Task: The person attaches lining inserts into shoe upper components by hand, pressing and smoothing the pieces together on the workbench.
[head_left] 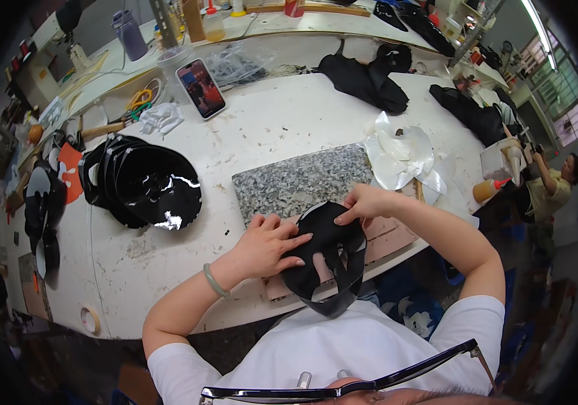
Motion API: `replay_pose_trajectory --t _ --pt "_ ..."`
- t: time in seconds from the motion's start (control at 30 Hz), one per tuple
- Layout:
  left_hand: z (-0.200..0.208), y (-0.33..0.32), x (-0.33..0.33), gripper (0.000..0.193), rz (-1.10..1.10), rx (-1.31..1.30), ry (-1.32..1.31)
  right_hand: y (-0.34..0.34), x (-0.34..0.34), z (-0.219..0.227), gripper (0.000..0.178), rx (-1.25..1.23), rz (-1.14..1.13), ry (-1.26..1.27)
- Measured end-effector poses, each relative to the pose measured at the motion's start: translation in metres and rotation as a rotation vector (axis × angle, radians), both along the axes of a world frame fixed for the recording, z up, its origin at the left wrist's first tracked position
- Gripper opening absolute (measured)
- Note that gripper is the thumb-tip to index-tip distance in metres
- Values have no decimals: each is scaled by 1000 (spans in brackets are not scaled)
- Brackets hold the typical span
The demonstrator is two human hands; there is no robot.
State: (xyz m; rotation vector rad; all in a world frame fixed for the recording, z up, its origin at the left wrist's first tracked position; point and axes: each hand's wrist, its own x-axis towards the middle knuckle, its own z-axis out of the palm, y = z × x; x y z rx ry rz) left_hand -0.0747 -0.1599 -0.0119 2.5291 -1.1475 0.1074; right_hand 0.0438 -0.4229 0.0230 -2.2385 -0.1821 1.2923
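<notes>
A black, soft-looking shoe upper (333,229) with openings cut through it and a glossy curved lower end lies across the near edge of the granite slab (302,179). My left hand (265,248) rests on its left side, fingers spread, with the index finger and thumb flat on the black material. At the upper right edge, my right hand (364,204) pinches the upper between thumb and fingers. Its lower end hangs past the table's front edge, close to my white shirt. What lies beneath the upper is hidden.
Nested glossy black uppers (144,182) stand left on the white table (221,155). Pearly white cut pieces (400,152) lie right of the slab. Behind are a phone (200,88) and black pieces (363,74); a tape roll (90,319) sits front left. Another person (559,182) is far right.
</notes>
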Motion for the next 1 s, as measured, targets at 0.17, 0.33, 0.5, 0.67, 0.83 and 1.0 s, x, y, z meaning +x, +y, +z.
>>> replay_pose_trajectory --t 0.17,0.33,0.5,0.67,0.83,1.0 --pt "5 -14 16 51 -2 135 -9 -9 -8 -18 35 -23 -116 -74" --pt "2 -40 32 53 52 236 -39 -7 -18 -17 37 -28 -70 -220" --pt "-14 -62 57 63 201 52 -161 -10 -31 -22 37 5 -16 -334" --pt "-19 -59 57 51 169 -322 -39 -17 -54 -1 34 260 -60 -345" --pt "0 -65 30 29 537 -1183 837 -4 -48 33 33 308 -55 -557" --pt "10 -68 13 22 577 -1538 922 10 -35 43 34 389 -20 -400"
